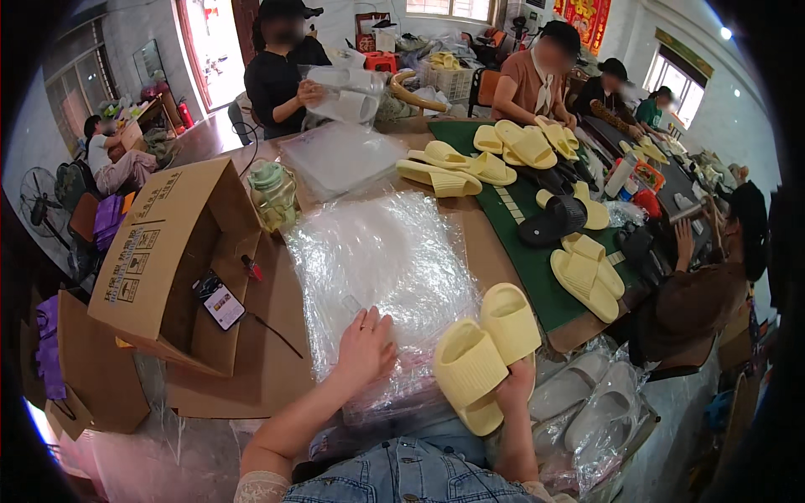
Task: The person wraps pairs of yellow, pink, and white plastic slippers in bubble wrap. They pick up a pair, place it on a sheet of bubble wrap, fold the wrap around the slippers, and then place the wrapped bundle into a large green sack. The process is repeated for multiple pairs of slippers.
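My right hand (515,387) grips a pair of pale yellow slippers (471,362) near the table's front edge. The slippers overlap, and part of my right hand's fingers is hidden behind them. My left hand (366,342) rests with its fingers stretched out on a stack of clear plastic bags (381,251). The bags lie flat and wrinkled in front of me, just left of the slippers.
A cardboard box (159,260) lies on its side at left, with a phone (220,300) in its opening. Behind it stands a greenish jar (273,197). More yellow slippers (587,277) cover a green mat (537,285) at right. Bagged white slippers (599,398) sit low right. Co-workers surround the tables.
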Available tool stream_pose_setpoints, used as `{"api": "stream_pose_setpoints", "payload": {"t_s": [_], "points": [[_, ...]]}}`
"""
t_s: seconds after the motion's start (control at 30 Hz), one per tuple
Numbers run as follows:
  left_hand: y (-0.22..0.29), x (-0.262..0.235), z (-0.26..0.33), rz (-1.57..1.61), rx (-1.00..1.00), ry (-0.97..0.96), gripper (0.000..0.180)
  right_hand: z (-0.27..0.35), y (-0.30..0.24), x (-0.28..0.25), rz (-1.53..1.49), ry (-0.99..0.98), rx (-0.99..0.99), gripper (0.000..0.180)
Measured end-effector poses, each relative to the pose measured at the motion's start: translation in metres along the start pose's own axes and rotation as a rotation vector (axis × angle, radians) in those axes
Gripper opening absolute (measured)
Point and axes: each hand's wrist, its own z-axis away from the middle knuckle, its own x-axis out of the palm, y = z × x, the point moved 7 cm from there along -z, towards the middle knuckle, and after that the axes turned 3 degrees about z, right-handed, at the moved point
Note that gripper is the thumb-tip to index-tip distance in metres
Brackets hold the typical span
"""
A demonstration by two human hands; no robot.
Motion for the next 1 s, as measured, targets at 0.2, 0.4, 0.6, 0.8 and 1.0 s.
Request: {"api": "stream_pose_setpoints", "payload": {"t_s": [0.2, 0.4, 0.6, 0.8, 1.0], "points": [[-0.003, -0.004, -0.003, -0.009, -0.032, 0.063, 0.029, 0.006, -0.021, 0.012, -0.01, -0.254, -0.069, 0.029], [0.002, -0.027, -0.009, 0.199, -0.114, 0.15, 0.026, 0.021, -0.033, 0.033, -0.009, -0.544, -0.128, 0.026], [0.04, -0.041, -0.005, 0.217, 0.159, 0.134, 0.034, 0.01, -0.023, 0.05, 0.206, -0.565, -0.047, 0.017], [0.064, -0.049, 0.0, 0.314, 0.282, -0.007, 0.041, -0.022, -0.047, 0.089, 0.232, -0.523, -0.06, 0.019], [0.074, -0.067, 0.004, 0.413, 0.299, -0.051, 0.043, -0.061, -0.034, 0.146, 0.192, -0.464, -0.094, 0.022]]}}
